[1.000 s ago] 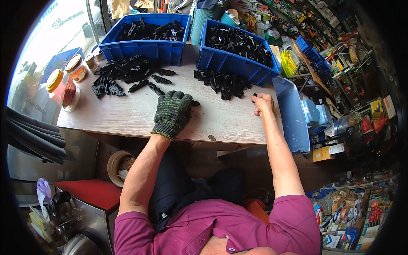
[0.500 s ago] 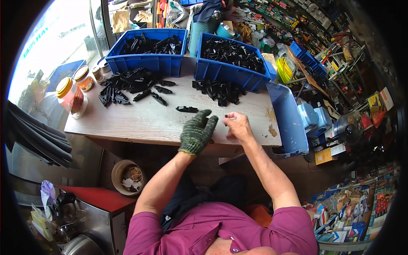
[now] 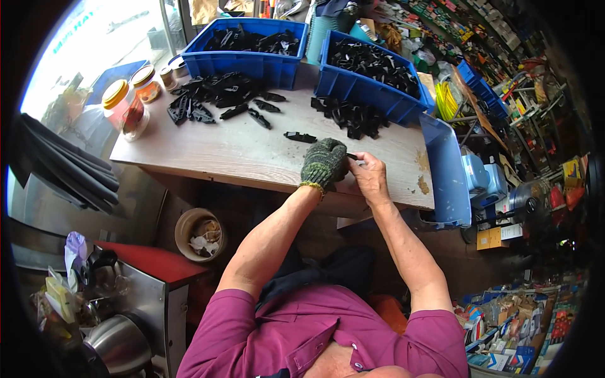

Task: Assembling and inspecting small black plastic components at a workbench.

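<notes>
My left hand [image 3: 324,165], in a dark green knitted glove, is closed with its fingers curled at the table's front edge. What it holds, if anything, is hidden by the glove. Right beside it, my bare right hand [image 3: 370,177] pinches a small black piece [image 3: 351,156] whose far end meets the gloved fingers. Just beyond the glove lies one long black plastic part [image 3: 300,137]. Farther left is a heap of similar long black parts [image 3: 224,90], with a few loose ones near it. A pile of smaller black pieces [image 3: 353,118] lies beyond my right hand.
Two blue bins, a left one [image 3: 252,66] and a right one [image 3: 372,94], hold black pieces at the table's back. Jars [image 3: 126,110] stand at the left end. A light blue plastic bin [image 3: 446,170] adjoins the right edge. Below stands a waste bucket [image 3: 183,236].
My left hand has gone from open to closed and met my right hand. The view has shifted, so the table sits higher and farther right in the picture.
</notes>
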The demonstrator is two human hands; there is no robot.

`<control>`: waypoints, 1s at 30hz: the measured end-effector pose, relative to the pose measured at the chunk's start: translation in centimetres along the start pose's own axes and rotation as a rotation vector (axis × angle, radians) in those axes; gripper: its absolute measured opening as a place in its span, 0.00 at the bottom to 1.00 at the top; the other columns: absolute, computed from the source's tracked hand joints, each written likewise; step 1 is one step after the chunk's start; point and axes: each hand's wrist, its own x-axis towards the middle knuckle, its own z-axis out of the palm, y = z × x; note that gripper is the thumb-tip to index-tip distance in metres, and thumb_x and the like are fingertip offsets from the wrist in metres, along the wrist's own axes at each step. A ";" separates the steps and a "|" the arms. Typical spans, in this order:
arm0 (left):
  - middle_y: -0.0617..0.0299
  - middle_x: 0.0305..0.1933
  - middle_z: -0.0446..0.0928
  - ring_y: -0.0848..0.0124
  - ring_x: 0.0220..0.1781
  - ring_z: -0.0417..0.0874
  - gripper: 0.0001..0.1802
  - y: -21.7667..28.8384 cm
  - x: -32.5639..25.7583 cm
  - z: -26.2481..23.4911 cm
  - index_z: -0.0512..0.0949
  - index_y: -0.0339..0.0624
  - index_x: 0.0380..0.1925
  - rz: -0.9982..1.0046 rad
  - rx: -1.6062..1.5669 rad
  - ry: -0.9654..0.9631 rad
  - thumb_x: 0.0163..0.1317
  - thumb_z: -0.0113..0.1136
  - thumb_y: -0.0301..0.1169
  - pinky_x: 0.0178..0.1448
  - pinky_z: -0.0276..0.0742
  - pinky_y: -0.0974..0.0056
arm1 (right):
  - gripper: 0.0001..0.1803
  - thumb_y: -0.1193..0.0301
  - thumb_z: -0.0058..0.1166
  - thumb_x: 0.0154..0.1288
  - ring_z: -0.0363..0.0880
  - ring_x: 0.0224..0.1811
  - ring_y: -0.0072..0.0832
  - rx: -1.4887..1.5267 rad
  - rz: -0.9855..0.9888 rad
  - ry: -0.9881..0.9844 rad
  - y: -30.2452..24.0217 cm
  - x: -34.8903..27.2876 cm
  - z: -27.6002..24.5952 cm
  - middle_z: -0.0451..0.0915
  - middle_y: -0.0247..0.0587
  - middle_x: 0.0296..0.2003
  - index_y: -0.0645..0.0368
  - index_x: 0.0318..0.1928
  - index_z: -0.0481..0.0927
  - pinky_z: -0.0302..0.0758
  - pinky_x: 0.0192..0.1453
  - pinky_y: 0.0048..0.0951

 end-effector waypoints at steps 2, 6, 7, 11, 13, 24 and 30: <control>0.50 0.38 0.82 0.52 0.42 0.84 0.12 0.2 -0.1 -0.3 0.81 0.42 0.30 0.257 0.289 0.026 0.43 0.71 0.28 0.44 0.80 0.51 | 0.16 0.62 0.65 0.67 0.60 0.19 0.09 0.025 0.006 -0.022 0.2 -0.2 -0.3 0.71 0.22 0.15 0.63 0.44 0.83 0.58 0.23 0.22; 0.50 0.36 0.81 0.52 0.41 0.84 0.12 0.5 -0.6 -0.4 0.80 0.41 0.29 0.232 0.261 -0.009 0.42 0.71 0.28 0.43 0.79 0.50 | 0.18 0.58 0.59 0.71 0.60 0.20 0.11 0.048 -0.118 -0.006 0.2 -0.3 0.3 0.69 0.23 0.17 0.63 0.40 0.81 0.58 0.24 0.23; 0.50 0.36 0.82 0.52 0.41 0.84 0.10 0.3 -1.0 -0.3 0.81 0.41 0.30 0.126 0.052 -0.033 0.47 0.70 0.30 0.43 0.80 0.50 | 0.18 0.58 0.57 0.72 0.61 0.20 0.12 0.088 -0.156 0.020 0.0 -0.4 0.7 0.69 0.24 0.18 0.62 0.38 0.80 0.59 0.24 0.23; 0.50 0.41 0.83 0.55 0.45 0.83 0.14 3.0 -2.1 -2.4 0.82 0.42 0.42 -0.373 -0.535 -0.215 0.61 0.64 0.38 0.49 0.79 0.53 | 0.18 0.60 0.51 0.75 0.63 0.24 0.12 0.068 -0.087 0.094 2.1 -0.7 -0.1 0.66 0.23 0.19 0.59 0.31 0.74 0.62 0.28 0.21; 0.50 0.47 0.82 0.54 0.52 0.81 0.21 1.9 -2.8 -3.8 0.79 0.44 0.52 0.055 0.159 0.359 0.60 0.64 0.39 0.54 0.76 0.49 | 0.17 0.60 0.48 0.75 0.61 0.16 0.15 0.074 -0.154 0.118 1.0 -0.9 1.1 0.63 0.25 0.15 0.57 0.29 0.70 0.65 0.22 0.22; 0.51 0.37 0.81 0.49 0.42 0.82 0.09 -1.5 -2.0 -6.2 0.80 0.44 0.39 0.208 0.372 0.074 0.61 0.63 0.35 0.44 0.76 0.47 | 0.17 0.54 0.41 0.73 0.56 0.12 0.18 0.540 0.229 0.199 -1.0 -1.2 1.8 0.56 0.25 0.14 0.51 0.33 0.67 0.72 0.14 0.30; 0.47 0.46 0.82 0.47 0.48 0.83 0.15 1.8 -4.7 -3.7 0.79 0.38 0.50 0.191 -0.160 -0.062 0.67 0.60 0.35 0.49 0.79 0.51 | 0.17 0.53 0.38 0.74 0.58 0.11 0.22 0.556 0.247 0.245 -0.6 -1.5 1.5 0.59 0.29 0.15 0.51 0.37 0.70 0.73 0.15 0.32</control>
